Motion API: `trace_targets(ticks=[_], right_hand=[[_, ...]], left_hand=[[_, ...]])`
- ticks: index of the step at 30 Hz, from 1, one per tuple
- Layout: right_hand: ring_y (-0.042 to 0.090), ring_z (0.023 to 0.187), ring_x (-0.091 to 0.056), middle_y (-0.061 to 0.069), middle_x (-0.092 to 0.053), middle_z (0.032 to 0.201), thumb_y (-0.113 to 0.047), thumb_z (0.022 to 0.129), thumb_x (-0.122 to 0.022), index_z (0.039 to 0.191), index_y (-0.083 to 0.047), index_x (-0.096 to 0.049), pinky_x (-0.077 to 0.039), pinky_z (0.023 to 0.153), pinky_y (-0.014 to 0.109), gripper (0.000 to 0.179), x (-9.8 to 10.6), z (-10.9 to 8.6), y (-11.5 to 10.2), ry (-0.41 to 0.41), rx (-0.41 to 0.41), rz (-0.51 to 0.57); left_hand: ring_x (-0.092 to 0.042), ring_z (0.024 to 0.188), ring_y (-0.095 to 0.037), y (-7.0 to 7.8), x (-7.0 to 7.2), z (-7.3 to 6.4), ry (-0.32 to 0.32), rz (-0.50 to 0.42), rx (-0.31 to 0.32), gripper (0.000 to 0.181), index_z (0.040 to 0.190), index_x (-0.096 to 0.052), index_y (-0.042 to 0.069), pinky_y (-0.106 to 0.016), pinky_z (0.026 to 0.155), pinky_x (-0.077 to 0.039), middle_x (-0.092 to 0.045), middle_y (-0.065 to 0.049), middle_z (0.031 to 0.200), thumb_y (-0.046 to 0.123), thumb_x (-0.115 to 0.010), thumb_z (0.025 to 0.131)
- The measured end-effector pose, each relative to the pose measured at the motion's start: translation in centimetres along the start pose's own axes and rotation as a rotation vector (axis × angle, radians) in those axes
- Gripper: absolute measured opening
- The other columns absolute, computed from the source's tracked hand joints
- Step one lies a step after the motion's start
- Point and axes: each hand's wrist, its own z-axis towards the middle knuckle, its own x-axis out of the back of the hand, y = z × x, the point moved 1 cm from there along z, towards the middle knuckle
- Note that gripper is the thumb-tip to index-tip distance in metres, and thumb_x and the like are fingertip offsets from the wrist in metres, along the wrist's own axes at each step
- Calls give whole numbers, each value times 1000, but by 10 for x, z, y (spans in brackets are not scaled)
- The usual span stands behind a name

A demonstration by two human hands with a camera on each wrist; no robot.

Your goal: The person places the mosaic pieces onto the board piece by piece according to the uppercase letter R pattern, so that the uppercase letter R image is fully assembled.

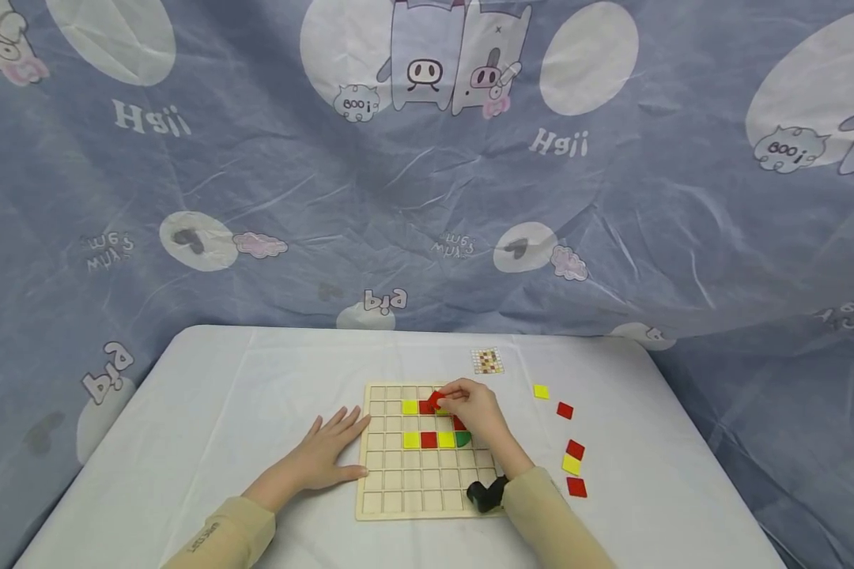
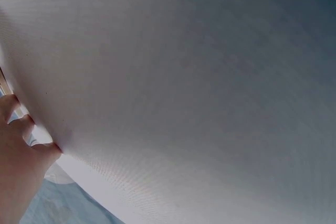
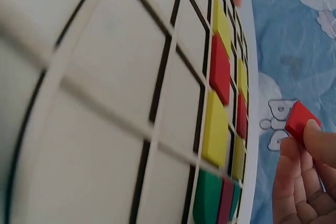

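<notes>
Above the board (image 1: 412, 480), the right hand (image 1: 475, 408) pinches a red tile (image 3: 298, 121); the left hand (image 1: 320, 457), fingers spread, probably steadies the board.

Free passage: tabletop (image 1: 114, 474) left of the left hand (image 1: 323, 456), near-left cells of the grid board (image 1: 393, 502); obstructions: right sleeve (image 1: 549, 518) and black device (image 1: 485, 495) at the board's near-right corner, loose tiles (image 1: 576, 487) farther right, curtain (image 1: 398, 174) behind.

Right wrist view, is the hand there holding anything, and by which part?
The right hand pinches a red tile by its lower-right part, as seen in that view.
</notes>
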Motion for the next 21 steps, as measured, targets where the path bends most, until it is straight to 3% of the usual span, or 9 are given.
trace_targets(ticks=[10,15,21], right_hand=[[10,66,-60,0,-71,79,-15,85,-77,89,-11,-74,-49,60,23,7,-32,4,-6,-120,58,-135],[8,65,-57,-2,-69,75,-13,84,-78,87,-12,-74,-49,63,23,4,-38,2,-3,-152,53,-169],[7,66,-55,-1,-69,79,-11,84,-77,88,-11,-76,-48,62,21,3,-41,0,-6,-155,121,-241]], left_hand=[[-19,151,-38,3,3,-3,-4,-13,-23,88,154,-35,15,-68,118,-11,-28,-12,162,56,-70,84],[-19,151,-38,4,4,-4,1,-20,-30,87,154,-35,15,-68,118,-11,-28,-12,162,54,-71,84],[-19,151,-38,6,6,-5,-1,-28,-17,87,153,-36,15,-67,118,-11,-28,-13,162,53,-71,84]])
